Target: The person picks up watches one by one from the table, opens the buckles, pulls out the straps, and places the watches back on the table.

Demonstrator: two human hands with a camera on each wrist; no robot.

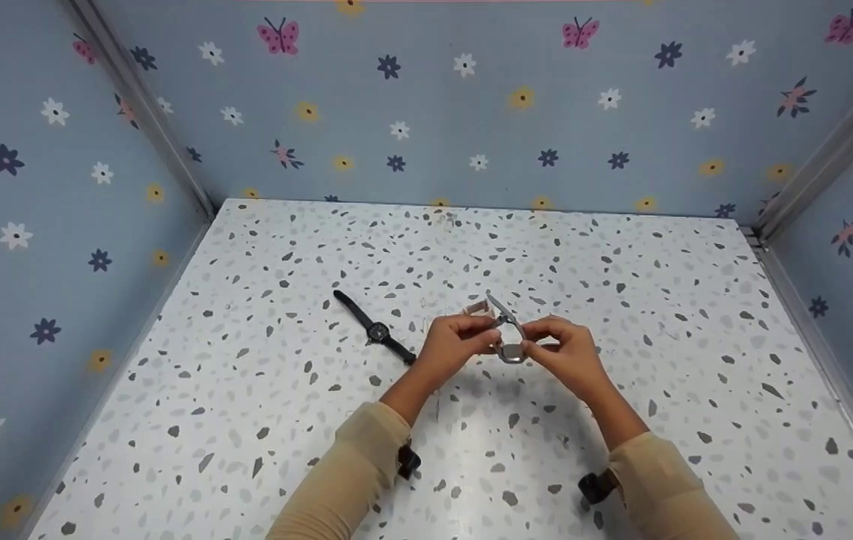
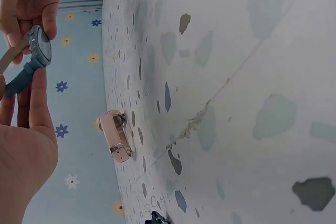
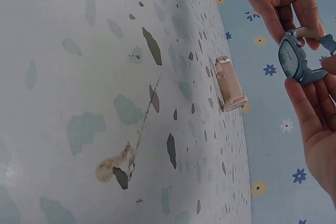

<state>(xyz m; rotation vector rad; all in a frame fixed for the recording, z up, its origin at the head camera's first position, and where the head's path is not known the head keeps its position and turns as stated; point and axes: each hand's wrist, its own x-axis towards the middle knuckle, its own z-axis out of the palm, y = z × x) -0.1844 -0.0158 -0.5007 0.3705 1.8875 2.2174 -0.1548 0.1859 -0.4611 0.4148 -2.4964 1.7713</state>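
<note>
A blue-grey wristwatch [image 1: 512,354] is held up over the table between both hands, its strap bent into a loop. My left hand [image 1: 460,341] pinches it from the left, and my right hand [image 1: 565,352] pinches it from the right. In the left wrist view the round case [image 2: 41,46] lies between the fingertips of the two hands. The right wrist view shows the dial [image 3: 290,59] facing sideways, with fingers around the case and strap. Just behind my left hand, a pink-strapped watch [image 3: 231,85] rests on the table, partly hidden in the head view.
A black wristwatch [image 1: 378,332] lies stretched out on the speckled white table [image 1: 283,420], left of my left hand. Flower-patterned blue panels [image 1: 441,105] with metal edges stand around the back and sides. Black devices [image 1: 597,487] are strapped at both wrists.
</note>
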